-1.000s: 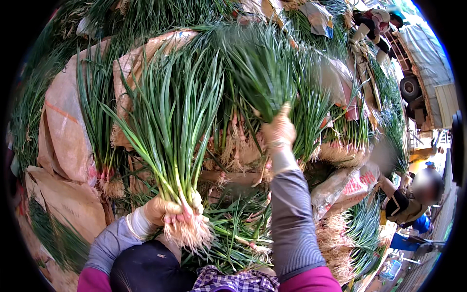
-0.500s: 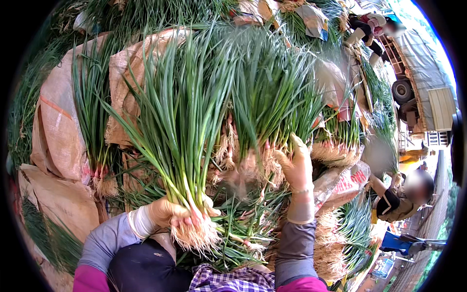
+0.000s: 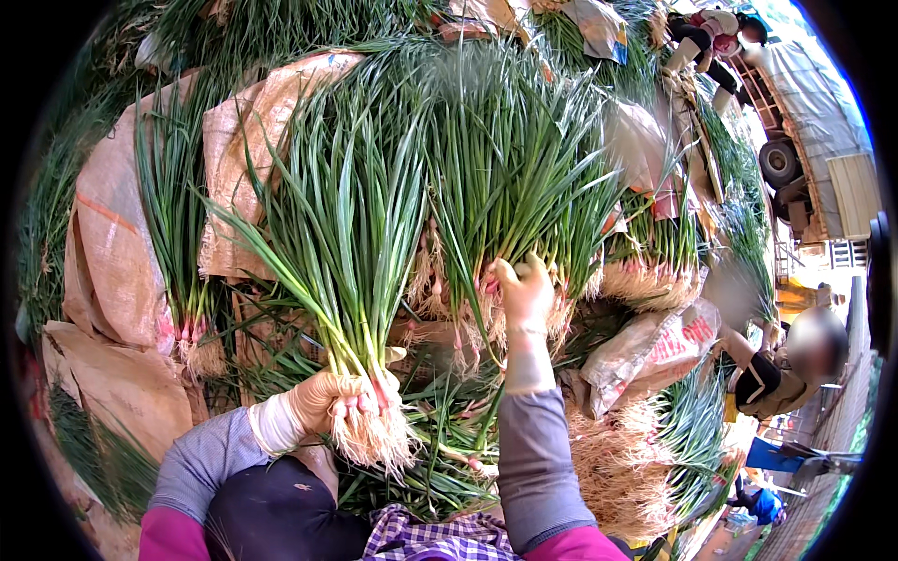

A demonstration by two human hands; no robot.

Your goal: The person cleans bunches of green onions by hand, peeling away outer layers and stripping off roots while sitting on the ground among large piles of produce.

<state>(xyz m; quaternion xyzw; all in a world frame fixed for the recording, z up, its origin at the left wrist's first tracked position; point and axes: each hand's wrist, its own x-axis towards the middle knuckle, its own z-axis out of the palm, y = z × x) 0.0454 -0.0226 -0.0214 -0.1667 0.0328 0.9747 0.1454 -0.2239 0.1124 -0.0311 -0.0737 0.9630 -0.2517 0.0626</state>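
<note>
A bunch of green garlic (image 3: 351, 243) with long flat leaves, pinkish bulbs and pale roots stands upright in my gloved left hand (image 3: 327, 397). My fingers wrap round its stems just above the roots. Ahead and to the right, my gloved right hand (image 3: 527, 292) has its thumb and fingers bent together at the bulb end of a heap of green garlic (image 3: 514, 178). It pinches stems there, though the exact number is hidden by the hand. Loose stalks and leaves (image 3: 440, 486) lie below, between my forearms.
Brown woven sacks (image 3: 117, 224) and more green garlic lie on the left. A printed white sack (image 3: 650, 355) and a rooty stack of bundles (image 3: 622, 458) are on the right. Another person (image 3: 781, 365) crouches at far right, near a truck (image 3: 809, 140).
My right hand has shifted left and slightly inward, and its spread fingers have closed at the heap's stems. The left hand keeps its bunch in nearly the same place.
</note>
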